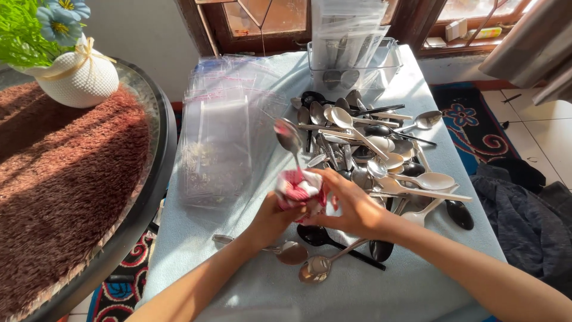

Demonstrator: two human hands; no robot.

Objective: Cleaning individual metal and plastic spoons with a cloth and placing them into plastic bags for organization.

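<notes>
Closest to the camera, two spoons [304,259] lay loose on the desk [238,286]. Just above them both hands met: the left hand [271,217] and right hand [351,206] each had a closed grip on a pink-and-white cloth [300,189] wrapped around a steel spoon [289,138]. Its handle ran straight up and away, bowl at the far end. Beyond sat the spoon pile [375,149] and clear bags [223,131].

Glossy metal spoon [288,136], soft cloth [300,189], clear plastic bags [220,137].

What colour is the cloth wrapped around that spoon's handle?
The cloth is pink-red and white, bunched in both hands around the spoon; the head view shows it.
</notes>
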